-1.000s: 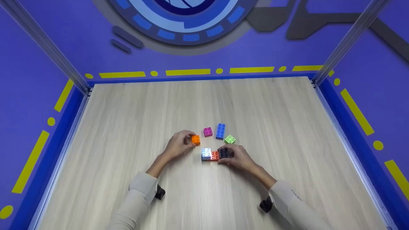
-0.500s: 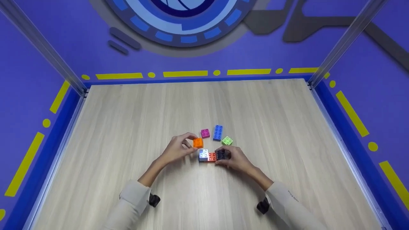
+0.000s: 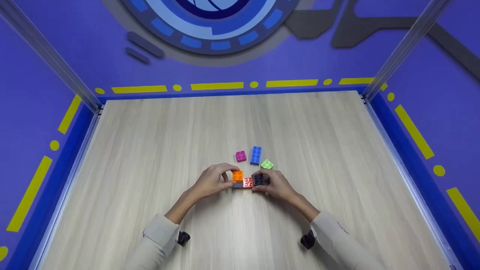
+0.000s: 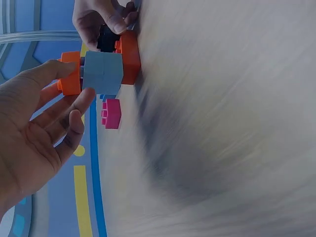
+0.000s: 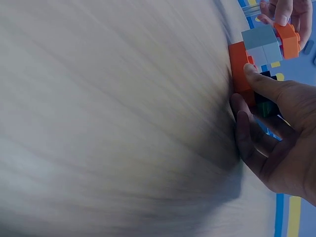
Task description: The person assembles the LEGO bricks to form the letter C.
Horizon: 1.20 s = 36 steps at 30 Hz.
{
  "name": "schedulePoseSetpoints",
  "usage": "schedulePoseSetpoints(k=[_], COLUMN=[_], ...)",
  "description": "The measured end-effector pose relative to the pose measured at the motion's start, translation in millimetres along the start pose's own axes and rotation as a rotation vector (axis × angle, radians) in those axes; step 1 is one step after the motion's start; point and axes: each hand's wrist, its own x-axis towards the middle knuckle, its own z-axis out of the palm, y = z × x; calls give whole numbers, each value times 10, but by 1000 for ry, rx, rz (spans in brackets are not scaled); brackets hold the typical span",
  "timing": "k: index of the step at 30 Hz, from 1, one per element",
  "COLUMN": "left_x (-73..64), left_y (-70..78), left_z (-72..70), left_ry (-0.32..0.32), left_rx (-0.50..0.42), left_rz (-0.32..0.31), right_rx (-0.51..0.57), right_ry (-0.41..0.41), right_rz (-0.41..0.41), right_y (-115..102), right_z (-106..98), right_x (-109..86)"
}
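Observation:
My left hand (image 3: 212, 182) pinches an orange toy brick (image 3: 237, 176) between thumb and fingers. In the left wrist view that brick sits right over the studs of a light blue-grey brick (image 4: 102, 72), with a narrow strip of studs showing between them. The blue-grey brick stands on one end of a longer red-orange brick (image 4: 130, 58), which lies on the table. A black brick (image 3: 258, 179) is on its other end. Around that end my right hand (image 3: 277, 185) grips the joined bricks, its thumb on the near side. A dark green brick (image 5: 266, 107) shows by the right palm.
Just behind the joined bricks lie a magenta brick (image 3: 241, 156), a long blue brick (image 3: 255, 155) and a lime green brick (image 3: 267, 164). The wooden table (image 3: 157, 131) is bounded by purple-blue walls (image 3: 225, 71) at the back and both sides.
The left hand has carried the orange brick right and toward the person, from beside the joined bricks to over the blue-grey one. The right hand keeps its grip in the same place.

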Motion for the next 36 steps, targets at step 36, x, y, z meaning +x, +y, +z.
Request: schedulePoseSetpoints(k=[36], left_x=[57], left_y=[25], left_z=[79], left_ry=[54], left_rx=[131], left_rz=[-24], right_rx=[-8], right_ry=[-6], right_rz=[-16], right_y=[31], right_z=[-11], right_x=[15])
